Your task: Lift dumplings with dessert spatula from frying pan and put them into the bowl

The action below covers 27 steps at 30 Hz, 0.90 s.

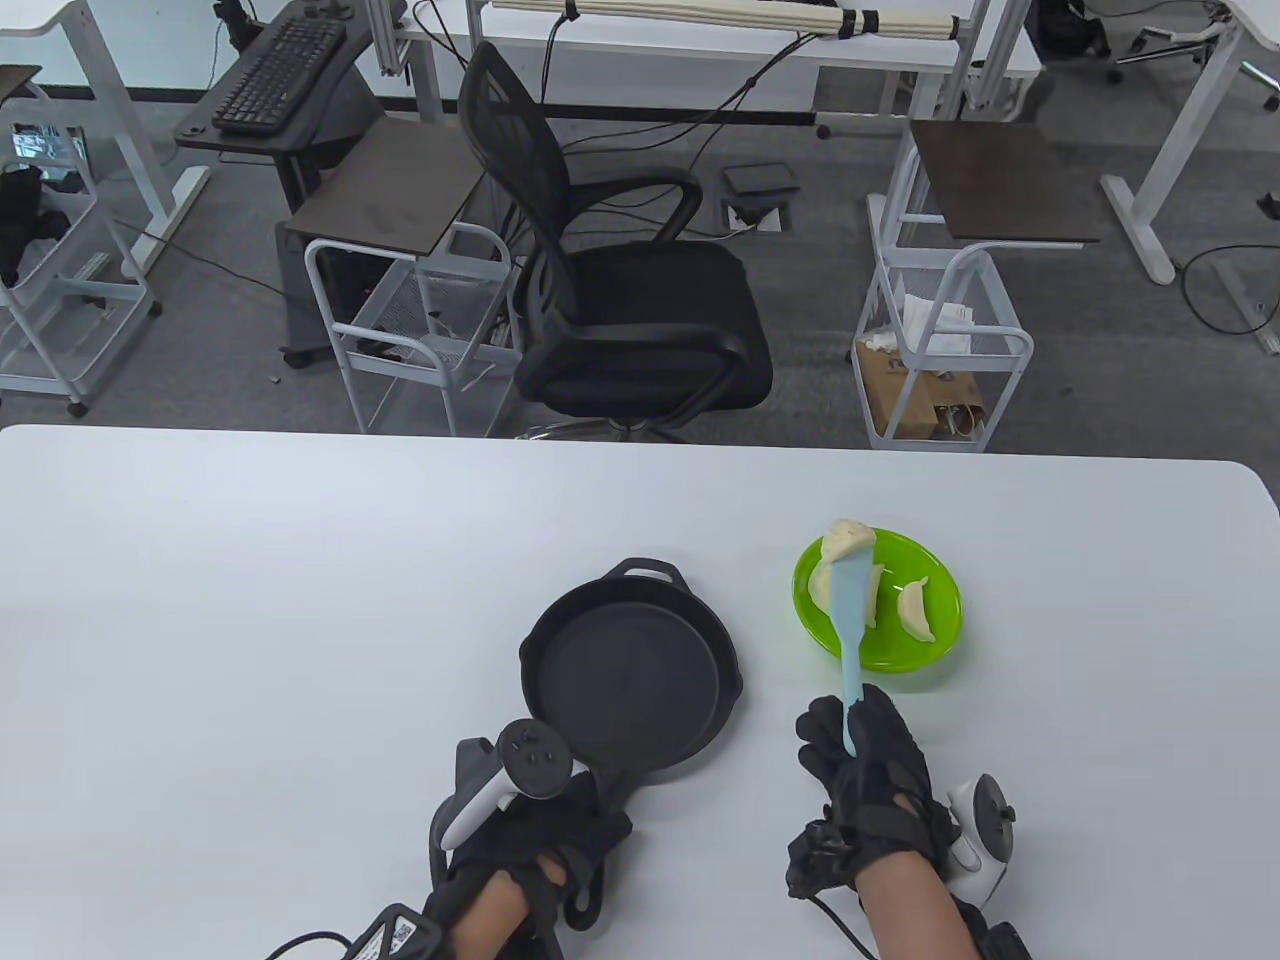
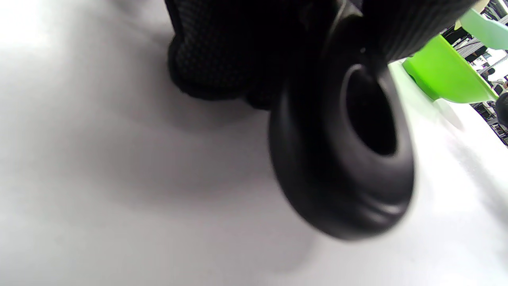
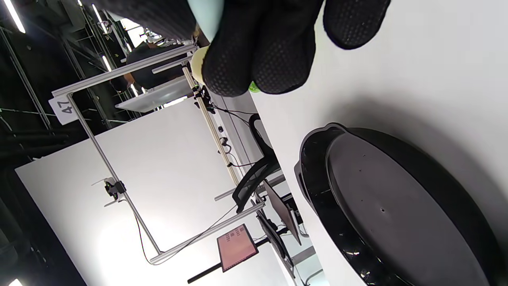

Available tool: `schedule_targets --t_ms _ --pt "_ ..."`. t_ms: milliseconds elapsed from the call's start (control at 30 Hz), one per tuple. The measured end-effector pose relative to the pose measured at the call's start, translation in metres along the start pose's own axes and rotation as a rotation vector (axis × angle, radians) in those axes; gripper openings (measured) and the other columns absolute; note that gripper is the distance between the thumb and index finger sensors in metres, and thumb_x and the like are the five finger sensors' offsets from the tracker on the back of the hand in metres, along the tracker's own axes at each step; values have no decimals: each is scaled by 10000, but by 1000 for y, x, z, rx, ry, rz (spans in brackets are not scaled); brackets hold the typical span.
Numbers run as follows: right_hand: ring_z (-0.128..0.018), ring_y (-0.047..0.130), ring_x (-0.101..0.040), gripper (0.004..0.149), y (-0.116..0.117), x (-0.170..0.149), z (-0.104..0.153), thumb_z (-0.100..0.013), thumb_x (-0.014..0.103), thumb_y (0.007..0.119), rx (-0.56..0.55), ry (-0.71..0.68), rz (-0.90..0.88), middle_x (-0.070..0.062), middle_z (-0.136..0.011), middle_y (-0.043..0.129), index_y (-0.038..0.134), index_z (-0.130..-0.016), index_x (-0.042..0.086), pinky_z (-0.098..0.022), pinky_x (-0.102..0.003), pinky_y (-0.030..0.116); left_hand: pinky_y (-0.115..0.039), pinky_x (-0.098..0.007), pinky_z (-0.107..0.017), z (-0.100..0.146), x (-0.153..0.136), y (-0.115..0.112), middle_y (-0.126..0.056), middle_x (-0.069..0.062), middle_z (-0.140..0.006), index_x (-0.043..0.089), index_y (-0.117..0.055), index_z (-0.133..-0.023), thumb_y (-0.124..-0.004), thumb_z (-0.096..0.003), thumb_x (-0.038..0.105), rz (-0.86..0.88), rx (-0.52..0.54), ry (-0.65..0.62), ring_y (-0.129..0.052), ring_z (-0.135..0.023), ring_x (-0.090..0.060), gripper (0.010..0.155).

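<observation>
Table view: nearest, the left hand point(image 1: 520, 840) grips the handle of the emptied frying pan point(image 1: 630, 680); the right hand point(image 1: 865, 770) clasps the dessert spatula point(image 1: 853, 620), carrying the last dumpling point(image 1: 845, 543) over the bowl point(image 1: 935, 640), two dumplings already inside.

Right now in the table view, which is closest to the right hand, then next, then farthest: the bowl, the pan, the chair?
1. Bowl: just beyond the right hand, which holds the spatula.
2. Pan: to its left.
3. Chair: far off, past the table's back edge.
</observation>
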State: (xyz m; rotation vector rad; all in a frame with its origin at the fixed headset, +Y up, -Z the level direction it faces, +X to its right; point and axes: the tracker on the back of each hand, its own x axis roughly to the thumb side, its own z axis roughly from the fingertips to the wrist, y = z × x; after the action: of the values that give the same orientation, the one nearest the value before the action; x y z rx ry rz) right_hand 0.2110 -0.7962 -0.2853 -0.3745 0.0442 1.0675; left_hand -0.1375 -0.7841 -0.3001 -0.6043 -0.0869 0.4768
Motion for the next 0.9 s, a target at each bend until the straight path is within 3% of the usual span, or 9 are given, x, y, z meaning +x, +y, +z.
schedule_targets --t_ms 600,900 --pt "-826 840 -321 632 -12 -4 -1 -598 410 605 -81 49 -181 -12 -909 798 328 -1052 69 -748 -586 559 -227 -531 -801 0 0 0 -998 81 -676 207 -548 -1065 -749 -463 646 0 0 0 -945 -520 -190 772" --pt "-780 879 -311 620 -1 4 2 -598 416 599 9 -38 -140 -7 -860 842 359 -1046 62 -743 -580 577 -227 -531 -801 0 0 0 -999 83 -676 208 -548 -1066 -749 -463 646 0 0 0 -945 -520 -190 772"
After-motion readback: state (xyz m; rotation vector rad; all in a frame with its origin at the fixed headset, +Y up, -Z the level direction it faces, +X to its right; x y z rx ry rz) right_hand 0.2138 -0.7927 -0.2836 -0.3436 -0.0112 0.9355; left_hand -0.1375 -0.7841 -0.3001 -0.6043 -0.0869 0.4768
